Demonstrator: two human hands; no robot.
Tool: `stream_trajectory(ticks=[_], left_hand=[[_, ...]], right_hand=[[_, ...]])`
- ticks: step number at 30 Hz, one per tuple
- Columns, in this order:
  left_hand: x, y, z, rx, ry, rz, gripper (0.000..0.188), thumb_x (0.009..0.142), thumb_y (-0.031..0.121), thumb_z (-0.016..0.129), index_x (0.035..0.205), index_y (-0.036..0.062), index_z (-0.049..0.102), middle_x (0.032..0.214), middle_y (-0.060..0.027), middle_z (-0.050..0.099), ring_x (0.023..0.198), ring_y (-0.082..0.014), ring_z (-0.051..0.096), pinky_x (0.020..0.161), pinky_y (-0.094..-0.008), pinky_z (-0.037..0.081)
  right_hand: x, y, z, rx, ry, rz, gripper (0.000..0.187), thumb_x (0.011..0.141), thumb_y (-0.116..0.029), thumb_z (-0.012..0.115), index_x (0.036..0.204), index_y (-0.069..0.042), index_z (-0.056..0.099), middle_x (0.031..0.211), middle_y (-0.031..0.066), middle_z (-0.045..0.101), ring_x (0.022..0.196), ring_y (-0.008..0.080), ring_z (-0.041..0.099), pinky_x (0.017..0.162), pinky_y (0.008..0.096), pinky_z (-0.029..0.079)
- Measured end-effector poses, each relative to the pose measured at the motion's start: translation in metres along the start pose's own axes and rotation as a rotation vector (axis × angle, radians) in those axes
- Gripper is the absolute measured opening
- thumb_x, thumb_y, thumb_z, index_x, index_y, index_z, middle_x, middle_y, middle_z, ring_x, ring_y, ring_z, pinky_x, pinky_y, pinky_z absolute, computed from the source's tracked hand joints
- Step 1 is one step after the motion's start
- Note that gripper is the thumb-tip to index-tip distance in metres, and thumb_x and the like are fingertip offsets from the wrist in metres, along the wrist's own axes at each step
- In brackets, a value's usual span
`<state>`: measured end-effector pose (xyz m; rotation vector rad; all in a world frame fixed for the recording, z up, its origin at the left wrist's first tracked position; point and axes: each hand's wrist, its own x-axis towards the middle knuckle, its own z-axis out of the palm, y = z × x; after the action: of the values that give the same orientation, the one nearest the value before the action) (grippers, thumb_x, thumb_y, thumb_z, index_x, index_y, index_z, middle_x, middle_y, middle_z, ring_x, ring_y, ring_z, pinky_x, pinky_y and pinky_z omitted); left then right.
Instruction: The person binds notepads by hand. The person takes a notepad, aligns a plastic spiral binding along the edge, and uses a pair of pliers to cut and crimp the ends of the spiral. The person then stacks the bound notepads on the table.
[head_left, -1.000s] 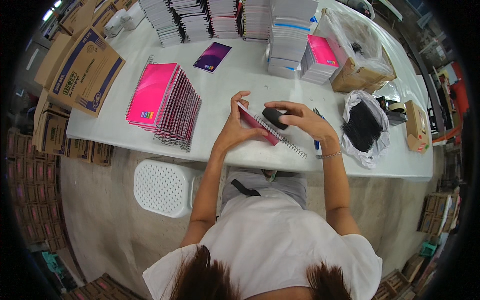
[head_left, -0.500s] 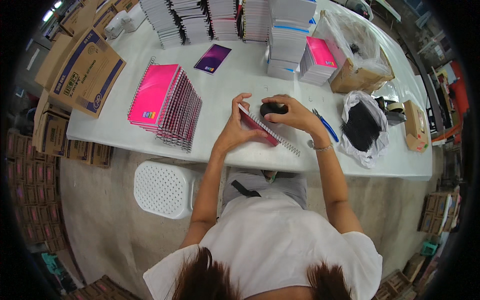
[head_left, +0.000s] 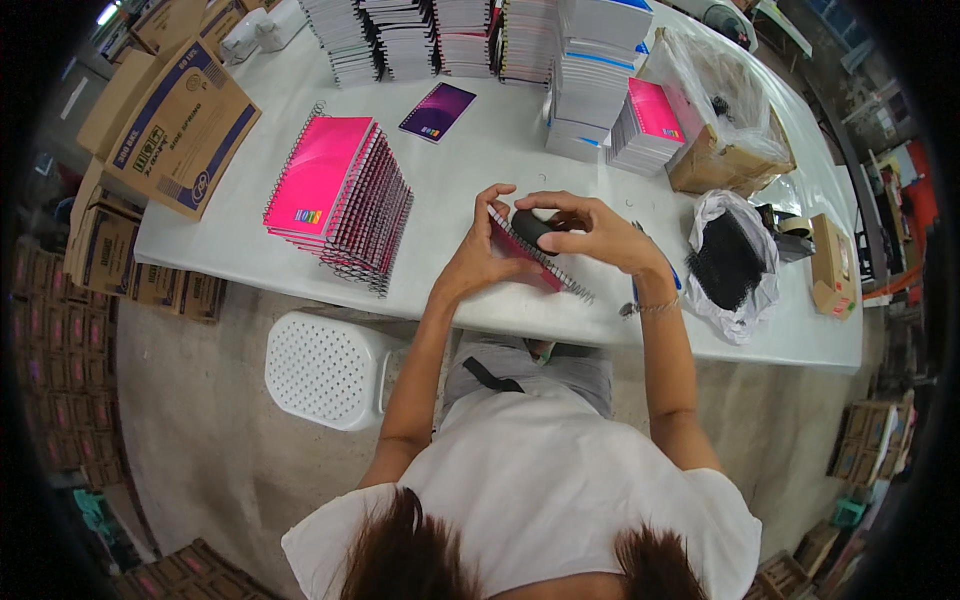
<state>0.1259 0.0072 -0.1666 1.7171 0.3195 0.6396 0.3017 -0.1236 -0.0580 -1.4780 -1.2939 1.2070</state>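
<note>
A person in a white short-sleeved shirt (head_left: 560, 480) and grey trousers (head_left: 590, 385) faces a long counter with a smooth white covering (head_left: 460, 165); a white plastic stool with a perforated seat (head_left: 325, 365) stands on the floor to the left.

Near the counter's front edge, the left hand (head_left: 474, 255) has its fingers clamped on a pink spiral notebook (head_left: 550, 281), tilted up with its bound edge slanting down toward the right. A thin silver metal coil (head_left: 577, 289) runs along that edge and pokes out past its lower end. The right hand (head_left: 600, 232) has its fingers closed around a smooth black rounded block (head_left: 531, 230), held right at the coil; whether the two touch cannot be told.

Blue-handled pliers (head_left: 675, 273) lie partly hidden behind the right forearm. Right of them, a crumpled white plastic bag (head_left: 728, 325) holds a mass of thin black strands (head_left: 730, 260). A neat pile of pink spiral notebooks (head_left: 320, 175) stands to the left.

Farther back, a purple notebook (head_left: 437, 112) lies flat, an opened brown cardboard carton lined with clear plastic (head_left: 730, 165) sits at right, and tall stacks of spiral-bound books (head_left: 400, 45) rise behind.
</note>
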Motion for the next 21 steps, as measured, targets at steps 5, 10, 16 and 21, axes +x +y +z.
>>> stream_trajectory(ticks=[5, 10, 16, 21], left_hand=[[-0.001, 0.018, -0.002, -0.017, -0.033, -0.062, 0.117, 0.058, 0.007, 0.096, 0.151, 0.0173, 0.027, 0.131, -0.0115, 0.044, 0.123, -0.0277, 0.050, 0.112, -0.0424, 0.040], [-0.001, 0.013, -0.001, -0.054, -0.036, -0.035, 0.117, 0.058, 0.013, 0.098, 0.151, 0.0162, 0.026, 0.132, -0.0099, 0.044, 0.120, -0.0263, 0.051, 0.109, -0.0414, 0.041], [0.001, 0.012, 0.007, 0.060, 0.069, 0.023, 0.099, 0.072, 0.022, 0.093, 0.147, 0.0119, 0.030, 0.134, -0.0118, 0.044, 0.119, -0.0261, 0.049, 0.107, -0.0379, 0.040], [-0.006, 0.009, 0.033, 0.035, 0.295, 0.035, 0.056, 0.099, 0.022, 0.066, 0.143, 0.0097, 0.034, 0.139, -0.0155, 0.042, 0.130, -0.0264, 0.041, 0.112, -0.0382, 0.033]], right_hand=[[-0.001, -0.004, 0.007, 0.118, -0.037, -0.053, 0.058, 0.085, -0.026, 0.080, 0.138, -0.008, 0.064, 0.132, 0.0029, 0.064, 0.104, 0.0136, 0.060, 0.095, 0.0304, 0.049], [0.007, 0.002, 0.001, 0.137, -0.058, -0.067, 0.062, 0.084, -0.029, 0.080, 0.139, -0.009, 0.063, 0.139, 0.0058, 0.061, 0.113, 0.0193, 0.061, 0.105, 0.0348, 0.044], [0.020, 0.048, -0.002, -0.536, 0.425, -0.127, 0.070, 0.081, -0.036, 0.084, 0.143, -0.016, 0.059, 0.151, 0.0258, 0.048, 0.139, 0.0398, 0.046, 0.116, 0.0469, 0.037], [-0.030, 0.091, -0.029, -0.668, 0.770, -0.013, 0.066, 0.086, -0.037, 0.079, 0.144, -0.015, 0.056, 0.143, 0.0265, 0.051, 0.133, 0.0430, 0.046, 0.111, 0.0528, 0.036]])
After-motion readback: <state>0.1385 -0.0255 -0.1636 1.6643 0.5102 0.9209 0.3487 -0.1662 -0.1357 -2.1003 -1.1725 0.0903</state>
